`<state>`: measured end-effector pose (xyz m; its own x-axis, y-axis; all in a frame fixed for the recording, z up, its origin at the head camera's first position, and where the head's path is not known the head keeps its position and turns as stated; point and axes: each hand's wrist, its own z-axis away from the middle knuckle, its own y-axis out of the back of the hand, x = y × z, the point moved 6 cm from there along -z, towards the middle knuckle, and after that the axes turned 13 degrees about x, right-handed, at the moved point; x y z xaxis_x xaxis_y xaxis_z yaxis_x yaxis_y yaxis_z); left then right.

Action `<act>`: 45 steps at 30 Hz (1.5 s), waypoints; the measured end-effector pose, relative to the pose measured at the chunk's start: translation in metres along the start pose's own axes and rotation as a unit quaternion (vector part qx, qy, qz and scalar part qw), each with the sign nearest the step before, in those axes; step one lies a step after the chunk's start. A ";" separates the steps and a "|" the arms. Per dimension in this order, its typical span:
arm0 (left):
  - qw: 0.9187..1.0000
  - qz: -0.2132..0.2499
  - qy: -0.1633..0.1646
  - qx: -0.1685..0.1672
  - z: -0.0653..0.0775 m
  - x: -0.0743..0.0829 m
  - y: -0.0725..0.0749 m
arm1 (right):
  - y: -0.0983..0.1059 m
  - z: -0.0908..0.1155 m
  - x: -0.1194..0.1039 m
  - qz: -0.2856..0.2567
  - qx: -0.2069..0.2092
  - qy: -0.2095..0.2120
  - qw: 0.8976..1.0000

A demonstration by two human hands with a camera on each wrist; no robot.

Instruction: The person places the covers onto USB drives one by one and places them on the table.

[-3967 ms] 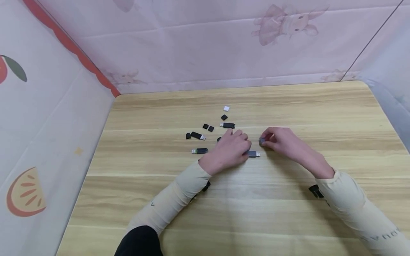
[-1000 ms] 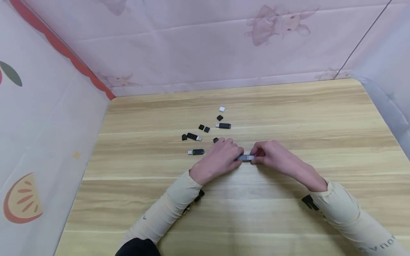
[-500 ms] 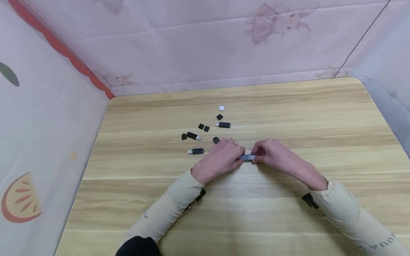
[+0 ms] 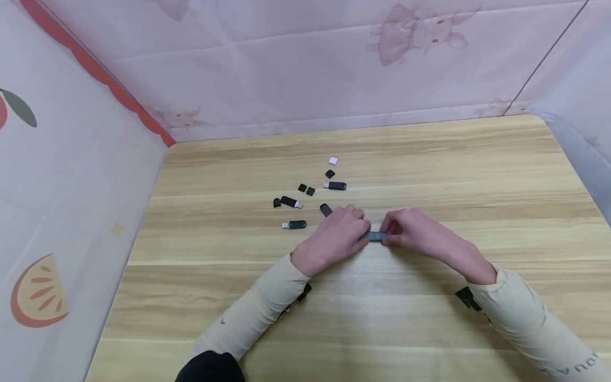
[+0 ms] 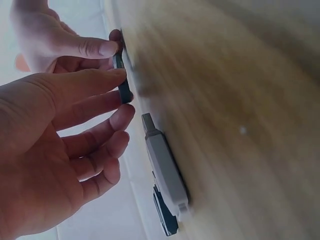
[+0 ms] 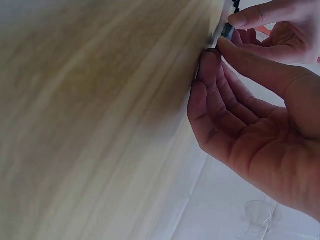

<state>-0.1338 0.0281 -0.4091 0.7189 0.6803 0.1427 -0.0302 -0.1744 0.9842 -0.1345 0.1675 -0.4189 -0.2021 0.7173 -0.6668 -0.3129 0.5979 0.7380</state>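
In the head view a grey USB stick (image 4: pixel 375 236) spans the gap between both hands, low over the tabletop. My left hand (image 4: pixel 334 233) pinches its left end between thumb and forefinger. With thumb and fingertips my right hand (image 4: pixel 416 231) grips the cap end, and no metal plug shows there. The left wrist view shows the dark stick (image 5: pixel 124 91) edge-on between the fingertips, the left hand's other fingers loosely bent. A black USB stick (image 4: pixel 325 209) pokes out behind the left hand, partly hidden by it.
Beyond the left hand lie black USB sticks (image 4: pixel 337 186) with bare plugs, several small black caps (image 4: pixel 310 191) and a white cap (image 4: pixel 332 161). A pale stick (image 5: pixel 165 167) shows near the left hand. Fabric walls (image 4: pixel 286 79) border the wooden table (image 4: pixel 477 170).
Four seconds ago the right hand held the cap apart from the grey stick, whose plug was bare. Now cap and stick are in line, joined end to end. Over the last second the hands barely move.
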 end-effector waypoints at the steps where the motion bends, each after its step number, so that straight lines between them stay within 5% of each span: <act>1: 1.000 0.001 -0.001 0.000 0.000 0.000 0.000 | -0.001 0.000 0.000 0.000 -0.002 -0.003 1.000; 22: 1.000 0.004 0.001 -0.009 0.003 0.000 -0.005 | -0.011 -0.002 -0.003 0.053 0.013 0.011 0.998; 37: 0.995 0.045 0.084 0.009 0.025 -0.045 0.020 | -0.006 0.000 -0.005 0.039 -0.005 -0.016 0.999; 45: 0.993 0.072 0.095 0.001 0.032 -0.053 0.025 | -0.002 -0.001 -0.004 0.042 -0.026 -0.018 0.999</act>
<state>-0.1502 -0.0347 -0.3957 0.5633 0.7699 0.3001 -0.1217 -0.2819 0.9517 -0.1339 0.1627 -0.4177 -0.1964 0.7777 -0.5972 -0.3449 0.5154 0.7845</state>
